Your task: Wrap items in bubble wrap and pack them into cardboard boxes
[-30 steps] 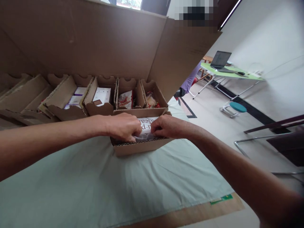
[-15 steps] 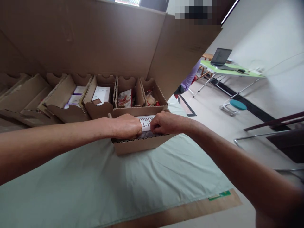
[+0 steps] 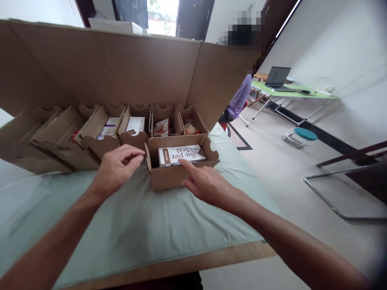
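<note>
A white carton (image 3: 181,154) printed "Su-per Meal" lies inside an open-topped cardboard bin (image 3: 171,177) on the cloth-covered table. My right hand (image 3: 208,183) is at the bin's front wall, its index finger reaching over the rim to the carton's near edge; whether it touches cannot be told. Nothing is in that hand, and its thumb is apart from the index finger. Just left of the bin, my left hand (image 3: 116,169) hovers empty, fingers loosely bent and thumb toward the fingertips.
Behind stands a row of cardboard bins (image 3: 137,140) holding cartons and packets, backed by a tall cardboard panel (image 3: 121,72). A pale green cloth (image 3: 145,233) covers the table. At right are a green folding table (image 3: 290,92) with a laptop (image 3: 278,77), a stool (image 3: 305,133) and a seated person (image 3: 240,96).
Both hands have come out of the bin. The left moved left past its end, the right drew back to the front wall. The carton's printed face now shows, and the view has shifted.
</note>
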The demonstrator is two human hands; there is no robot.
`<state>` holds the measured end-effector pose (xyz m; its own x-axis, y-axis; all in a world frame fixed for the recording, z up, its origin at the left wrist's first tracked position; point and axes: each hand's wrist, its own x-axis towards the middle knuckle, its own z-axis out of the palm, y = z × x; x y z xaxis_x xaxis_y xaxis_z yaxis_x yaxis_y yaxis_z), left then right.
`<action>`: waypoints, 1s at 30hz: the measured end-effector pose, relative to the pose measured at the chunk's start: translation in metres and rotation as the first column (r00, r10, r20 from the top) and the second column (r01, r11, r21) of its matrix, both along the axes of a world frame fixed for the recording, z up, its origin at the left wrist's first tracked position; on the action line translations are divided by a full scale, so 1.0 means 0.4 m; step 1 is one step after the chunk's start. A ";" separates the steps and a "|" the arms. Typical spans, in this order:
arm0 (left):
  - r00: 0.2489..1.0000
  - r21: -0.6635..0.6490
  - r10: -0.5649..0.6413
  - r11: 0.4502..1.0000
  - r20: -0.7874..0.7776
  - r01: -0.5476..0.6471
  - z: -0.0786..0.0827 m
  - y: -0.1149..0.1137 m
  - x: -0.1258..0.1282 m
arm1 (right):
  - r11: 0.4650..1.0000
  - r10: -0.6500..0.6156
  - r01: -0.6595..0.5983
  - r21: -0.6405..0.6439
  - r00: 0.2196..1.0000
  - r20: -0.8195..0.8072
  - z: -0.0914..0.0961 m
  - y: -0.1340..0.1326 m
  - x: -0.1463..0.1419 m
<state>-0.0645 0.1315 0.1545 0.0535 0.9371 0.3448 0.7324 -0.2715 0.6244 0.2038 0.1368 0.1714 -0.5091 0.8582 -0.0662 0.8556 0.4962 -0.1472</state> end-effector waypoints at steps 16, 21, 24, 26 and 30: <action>0.816 -0.163 -0.043 0.972 0.577 0.167 -0.331 -0.273 0.107 | 0.947 -0.150 0.321 0.025 0.508 -0.848 -0.142 -0.239 0.055; 0.646 0.008 -0.105 0.989 0.756 0.151 -0.378 -0.227 0.144 | 0.809 -0.298 0.522 -0.272 -0.034 -0.954 -0.295 -0.113 0.158; 0.612 0.045 -0.132 0.987 0.780 0.156 -0.383 -0.194 0.158 | 0.859 -0.413 0.256 -0.443 -0.165 -0.896 -0.380 -0.022 0.129; 0.622 0.049 -0.119 0.991 0.774 0.128 -0.387 -0.181 0.159 | 0.853 -0.468 0.130 -0.505 -0.237 -0.851 -0.414 0.002 0.089; 0.667 0.032 -0.023 0.999 0.745 -0.001 -0.417 -0.175 0.129 | 0.819 -0.507 0.106 -0.565 -0.329 -0.797 -0.434 -0.033 0.024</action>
